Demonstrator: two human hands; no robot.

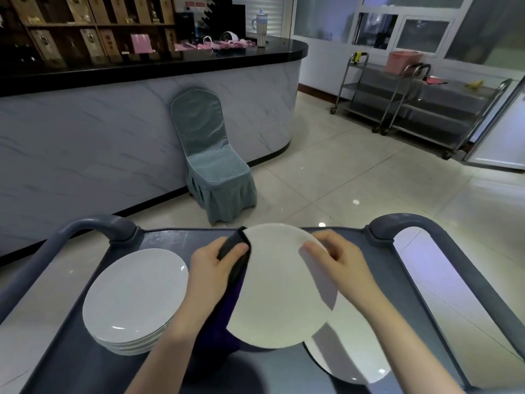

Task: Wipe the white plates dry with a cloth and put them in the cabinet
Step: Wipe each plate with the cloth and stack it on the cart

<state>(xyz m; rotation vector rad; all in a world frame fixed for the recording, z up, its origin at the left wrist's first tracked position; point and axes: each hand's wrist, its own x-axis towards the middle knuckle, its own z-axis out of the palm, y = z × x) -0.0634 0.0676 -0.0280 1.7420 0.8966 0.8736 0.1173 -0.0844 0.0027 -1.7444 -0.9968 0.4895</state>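
Note:
I hold one white plate (277,288) tilted above the grey cart (170,240). My left hand (216,265) grips a dark purple cloth (234,268) against the plate's left rim, and the cloth hangs down under the plate. My right hand (335,257) pinches the plate's upper right rim, thumb on its face. A stack of several white plates (133,297) sits on the cart at the left. Another white plate (352,356) lies on the cart at the right, partly under the held one.
The cart has raised grey handles at left (93,223) and right (414,223). A covered blue-grey chair (213,163) stands ahead against a marble-fronted counter (113,132). Two steel trolleys (420,103) stand at the back right on a tiled floor.

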